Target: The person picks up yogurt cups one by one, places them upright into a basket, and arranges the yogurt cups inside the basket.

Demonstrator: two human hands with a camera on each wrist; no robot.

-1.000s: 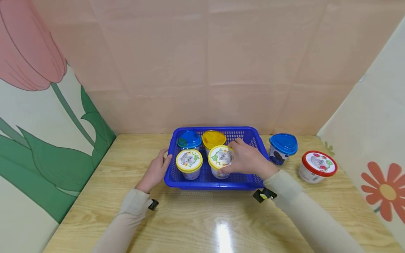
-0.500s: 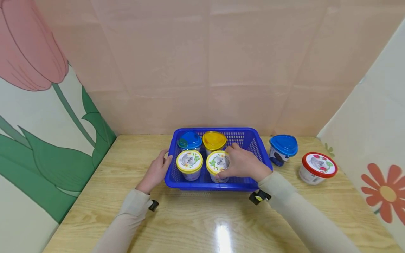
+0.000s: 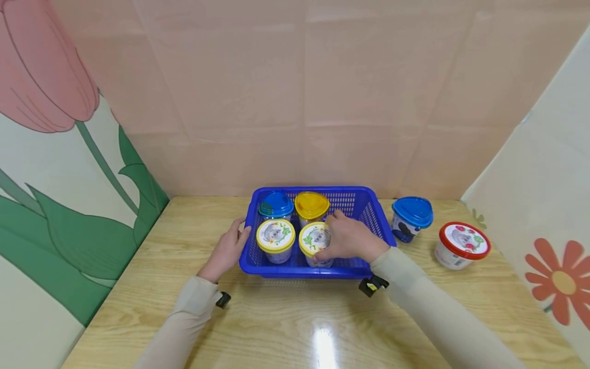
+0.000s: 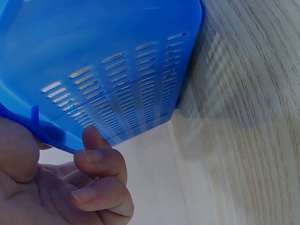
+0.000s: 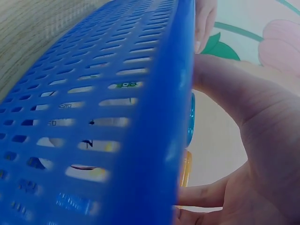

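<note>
The left hand [image 3: 224, 251] grips the left rim of the basket [image 3: 295, 273], its fingers curled. Inside at the left, a blue-lidded tub [image 3: 276, 204] stands behind a white-lidded tub [image 3: 275, 238]; next, a yellow-lidded tub [image 3: 312, 206] stands behind a second white-lidded tub [image 3: 314, 240]. The right hand [image 3: 352, 238] holds this last one between thumb and fingers. Right of the basket, another blue tub [image 3: 412, 216], then a red-lidded tub [image 3: 462, 247], stand on the tabletop [image 3: 258, 328].

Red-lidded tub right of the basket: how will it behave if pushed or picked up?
The red-lidded tub likely feels stiff: its lid and wall show no sag. It looks wider at the lid than the base, so a high push might tip it. The lid's jutting rim may aid grip. Contents hidden: weight unclear.
</note>
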